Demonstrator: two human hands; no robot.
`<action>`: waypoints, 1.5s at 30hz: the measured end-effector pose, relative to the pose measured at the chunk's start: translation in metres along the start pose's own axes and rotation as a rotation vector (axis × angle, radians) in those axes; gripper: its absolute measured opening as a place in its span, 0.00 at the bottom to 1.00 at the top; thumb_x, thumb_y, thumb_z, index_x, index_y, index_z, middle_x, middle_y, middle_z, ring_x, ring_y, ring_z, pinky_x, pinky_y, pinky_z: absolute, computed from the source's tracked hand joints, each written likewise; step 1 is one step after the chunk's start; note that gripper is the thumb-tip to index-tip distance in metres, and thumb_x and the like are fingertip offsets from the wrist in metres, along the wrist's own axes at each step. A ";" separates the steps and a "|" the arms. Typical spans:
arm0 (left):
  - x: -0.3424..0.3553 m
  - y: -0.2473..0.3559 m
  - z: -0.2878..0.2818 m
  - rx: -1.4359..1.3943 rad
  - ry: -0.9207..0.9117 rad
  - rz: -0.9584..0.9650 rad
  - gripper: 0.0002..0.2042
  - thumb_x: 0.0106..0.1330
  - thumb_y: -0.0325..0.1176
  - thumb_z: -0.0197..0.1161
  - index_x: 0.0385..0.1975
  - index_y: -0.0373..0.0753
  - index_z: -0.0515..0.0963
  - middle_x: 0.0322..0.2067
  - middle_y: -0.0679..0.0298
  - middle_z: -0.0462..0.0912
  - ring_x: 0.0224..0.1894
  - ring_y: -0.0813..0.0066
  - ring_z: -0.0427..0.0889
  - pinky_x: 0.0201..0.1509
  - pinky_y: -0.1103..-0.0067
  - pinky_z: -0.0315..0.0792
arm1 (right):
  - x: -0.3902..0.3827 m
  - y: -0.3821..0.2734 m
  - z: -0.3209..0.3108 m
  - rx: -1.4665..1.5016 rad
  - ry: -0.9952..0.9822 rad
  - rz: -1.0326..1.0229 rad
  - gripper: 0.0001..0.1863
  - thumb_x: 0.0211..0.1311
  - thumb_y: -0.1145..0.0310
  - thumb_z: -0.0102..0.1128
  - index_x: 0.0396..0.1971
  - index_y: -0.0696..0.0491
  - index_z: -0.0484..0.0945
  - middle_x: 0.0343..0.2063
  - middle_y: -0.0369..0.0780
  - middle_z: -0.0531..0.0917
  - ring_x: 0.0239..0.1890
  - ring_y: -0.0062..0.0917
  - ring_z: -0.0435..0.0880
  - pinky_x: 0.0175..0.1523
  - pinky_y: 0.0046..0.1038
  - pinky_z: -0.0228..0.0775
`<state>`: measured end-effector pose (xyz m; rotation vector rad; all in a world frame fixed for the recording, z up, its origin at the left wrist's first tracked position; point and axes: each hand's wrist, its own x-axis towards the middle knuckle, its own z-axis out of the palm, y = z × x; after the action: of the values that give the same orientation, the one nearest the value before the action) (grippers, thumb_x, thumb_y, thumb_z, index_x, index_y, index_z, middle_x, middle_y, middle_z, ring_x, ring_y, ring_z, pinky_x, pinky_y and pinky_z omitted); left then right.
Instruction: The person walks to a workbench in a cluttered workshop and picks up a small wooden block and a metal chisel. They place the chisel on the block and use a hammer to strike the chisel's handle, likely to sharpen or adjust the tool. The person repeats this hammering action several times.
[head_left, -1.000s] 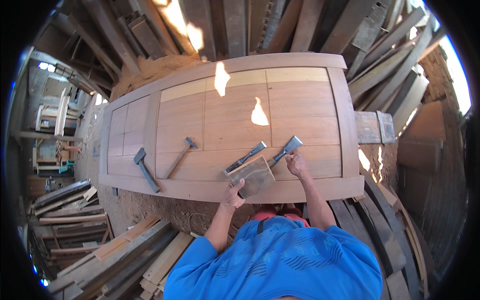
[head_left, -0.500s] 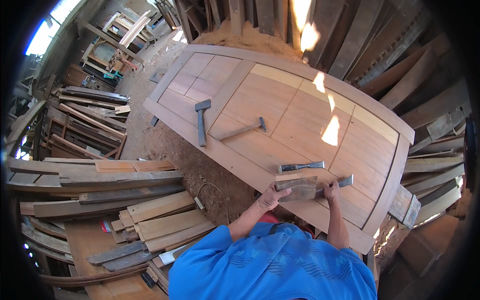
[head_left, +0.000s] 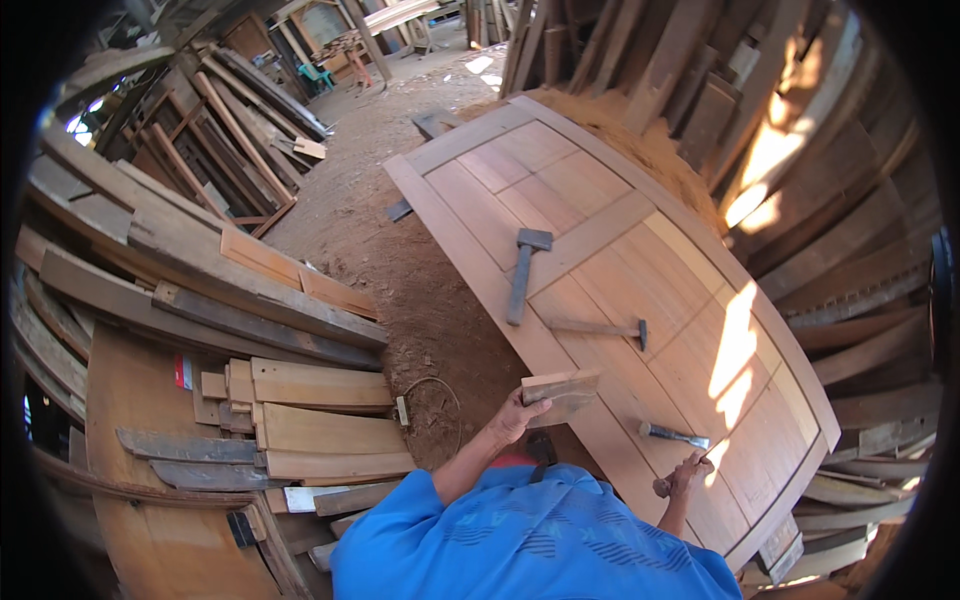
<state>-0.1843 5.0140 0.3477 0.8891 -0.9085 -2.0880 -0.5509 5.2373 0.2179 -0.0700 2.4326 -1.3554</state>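
My left hand [head_left: 511, 418] grips a flat wooden block [head_left: 562, 394] by its near end, held up over the edge of a panelled wooden door [head_left: 610, 440]. My right hand [head_left: 689, 474] is closed around a chisel [head_left: 661, 487] above the door's near part; the handle's end shows below the fist, and the blade is hard to make out. Just beyond that fist a second chisel [head_left: 675, 435] lies on the panels. Farther off rest a thin-handled hammer [head_left: 600, 328] and a mallet [head_left: 524, 272] with a blocky dark head.
Sawn boards [head_left: 330, 425] are stacked to my left, beside long planks [head_left: 240, 285]. A wire loop [head_left: 440, 395] lies on the dirt floor between stack and door. Many planks [head_left: 850, 270] lean along the right. Sawdust [head_left: 640, 150] is heaped past the door's far side.
The view has swung, so the door now runs more away from me. My right hand has turned with the chisel and moved away from the wooden block, which my left hand still holds.
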 end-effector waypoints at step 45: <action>0.071 0.211 -0.346 -0.002 0.777 0.332 0.22 0.56 0.28 0.71 0.52 0.35 0.76 0.45 0.62 0.83 0.45 0.73 0.81 0.55 0.74 0.74 | -0.135 -0.329 0.593 -0.873 -0.612 -0.493 0.33 0.45 0.57 0.65 0.46 0.69 0.75 0.45 0.60 0.81 0.49 0.47 0.83 0.55 0.40 0.75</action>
<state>0.1154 4.7345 0.3123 1.3082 -0.5719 -1.2859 -0.2720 4.6056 0.2460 -1.1615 2.3018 -0.2115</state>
